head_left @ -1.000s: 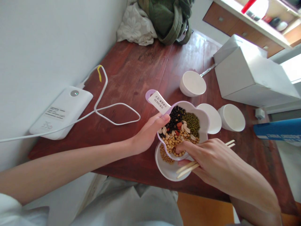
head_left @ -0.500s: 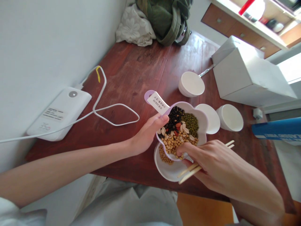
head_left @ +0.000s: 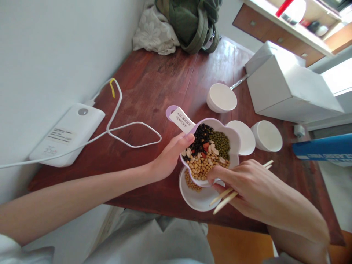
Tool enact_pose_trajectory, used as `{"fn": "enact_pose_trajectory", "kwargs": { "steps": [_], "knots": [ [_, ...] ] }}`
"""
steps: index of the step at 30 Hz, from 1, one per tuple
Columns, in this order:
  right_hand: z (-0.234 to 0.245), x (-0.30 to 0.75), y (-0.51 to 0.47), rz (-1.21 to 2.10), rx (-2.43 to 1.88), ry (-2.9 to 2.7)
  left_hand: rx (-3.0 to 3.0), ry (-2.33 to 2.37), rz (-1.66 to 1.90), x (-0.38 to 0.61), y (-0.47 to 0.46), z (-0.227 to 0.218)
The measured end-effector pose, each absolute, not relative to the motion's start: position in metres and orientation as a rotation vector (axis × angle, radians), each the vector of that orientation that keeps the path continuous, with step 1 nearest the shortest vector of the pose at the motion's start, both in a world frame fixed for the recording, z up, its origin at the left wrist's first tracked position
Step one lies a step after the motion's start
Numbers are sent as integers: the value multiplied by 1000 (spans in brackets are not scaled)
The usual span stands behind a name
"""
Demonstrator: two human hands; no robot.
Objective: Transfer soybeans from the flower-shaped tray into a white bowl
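My left hand (head_left: 169, 156) grips the near rim of a lilac flower-shaped bowl (head_left: 234, 137) full of mixed beans: black, green, yellow, red and pale ones. The bowl is tilted over a white bowl (head_left: 199, 200) at the table's front edge, which holds some yellow beans (head_left: 191, 182). My right hand (head_left: 251, 189) holds a pair of wooden chopsticks (head_left: 225, 197) in its palm, and its forefinger touches the yellow beans at the lilac bowl's lower edge. A white label (head_left: 182, 120) is fixed to the lilac handle.
Three more white bowls (head_left: 221, 97) (head_left: 244, 136) (head_left: 266, 135) stand behind on the red-brown table (head_left: 154, 80). A white box (head_left: 288, 88) is at the right, a white device (head_left: 66, 134) with a cable (head_left: 132, 126) at the left, and a green bag (head_left: 192, 22) and cloth at the far end.
Both hands and the lilac bowl keep their hold and place; the view has drifted slightly. My right forefinger has shifted a little along the yellow beans.
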State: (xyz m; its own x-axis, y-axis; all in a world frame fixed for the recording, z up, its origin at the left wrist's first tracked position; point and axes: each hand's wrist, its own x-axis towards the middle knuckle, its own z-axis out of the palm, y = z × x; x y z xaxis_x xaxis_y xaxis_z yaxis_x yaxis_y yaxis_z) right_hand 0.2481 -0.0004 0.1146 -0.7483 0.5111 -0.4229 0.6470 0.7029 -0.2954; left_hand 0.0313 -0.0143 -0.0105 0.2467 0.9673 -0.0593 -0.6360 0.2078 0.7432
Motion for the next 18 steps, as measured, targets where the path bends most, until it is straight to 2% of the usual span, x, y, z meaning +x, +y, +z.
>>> {"fn": "enact_pose_trajectory", "kwargs": {
  "steps": [9,15,18],
  "knots": [
    [121,256,9,-788,1026,2753,639,610,1198,30,-15,-11],
    [122,261,25,-308,1415,2973,545,608,1187,31,-14,-2],
    [136,272,15,-266,1530,2971,514,620,1171,32,-14,5]
  ]
}}
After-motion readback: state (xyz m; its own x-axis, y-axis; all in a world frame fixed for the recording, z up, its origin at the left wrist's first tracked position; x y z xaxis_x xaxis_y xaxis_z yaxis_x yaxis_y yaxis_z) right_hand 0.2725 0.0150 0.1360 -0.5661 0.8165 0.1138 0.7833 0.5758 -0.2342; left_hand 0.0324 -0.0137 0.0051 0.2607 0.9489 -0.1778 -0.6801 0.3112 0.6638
